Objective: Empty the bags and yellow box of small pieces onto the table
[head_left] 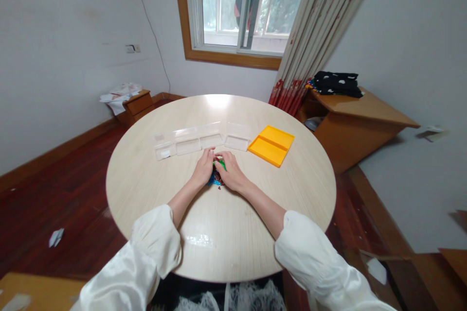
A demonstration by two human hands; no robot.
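My left hand (205,167) and my right hand (230,171) curve around a small pile of coloured pieces (218,175) in the middle of the table. Red-brown, green and blue show between the palms; the pieces are too small to name and partly hidden. Both hands have their fingers stretched forward and lightly bent, the fingertips close together at the far side of the pile. A tiny dark piece (219,187) lies just in front of it. Beyond the hands, clear plastic trays (188,145) stand in a row, and to the right lies an orange two-part case (272,146), opened flat.
The round pale table (146,189) fills the centre. On the right, a tilted wooden cabinet (357,121) carries folded black cloth (337,83). Papers rest on a small wooden stand (138,104) at the left. A curtain (314,34) hangs beside the window.
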